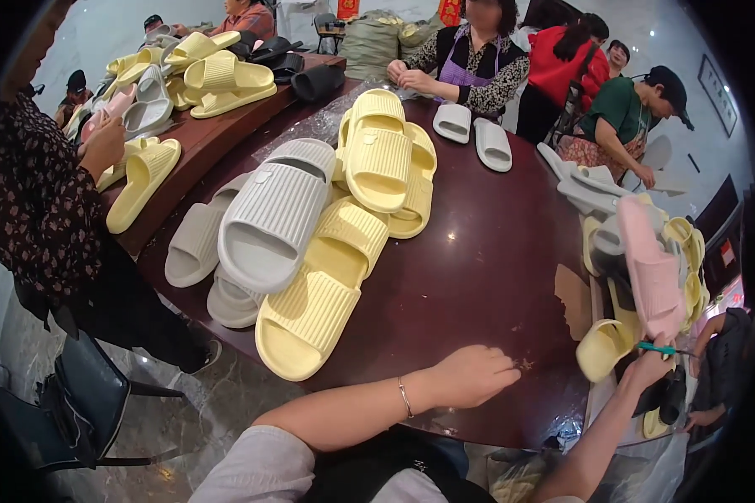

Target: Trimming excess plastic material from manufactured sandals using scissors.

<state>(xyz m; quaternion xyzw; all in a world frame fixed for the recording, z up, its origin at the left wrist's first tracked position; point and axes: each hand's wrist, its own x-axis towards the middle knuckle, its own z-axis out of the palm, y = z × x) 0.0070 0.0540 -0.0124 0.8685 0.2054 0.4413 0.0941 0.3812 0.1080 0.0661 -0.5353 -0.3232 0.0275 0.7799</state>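
My left hand (476, 377) rests low over the front of the dark red table, its fingers curled together. Small brownish-gold bits (525, 365) show right at its fingertips; whether they are held or lie on the table I cannot tell. At the right, my right hand (648, 367) is closed at the lower end of a pink slide slipper (648, 272), which stands tilted up over a pile. A thin teal-handled tool (656, 348) also sticks out across those fingers; its kind is unclear. Beside this hand is a yellow slipper (602, 350).
Stacked yellow slippers (310, 323) and grey slippers (273, 218) stand on the table's left half. Two light grey slippers (493, 144) lie at the far edge. A torn cardboard piece (572, 302) is near the right edge. People work around; another slipper-laden table (218, 126) stands left.
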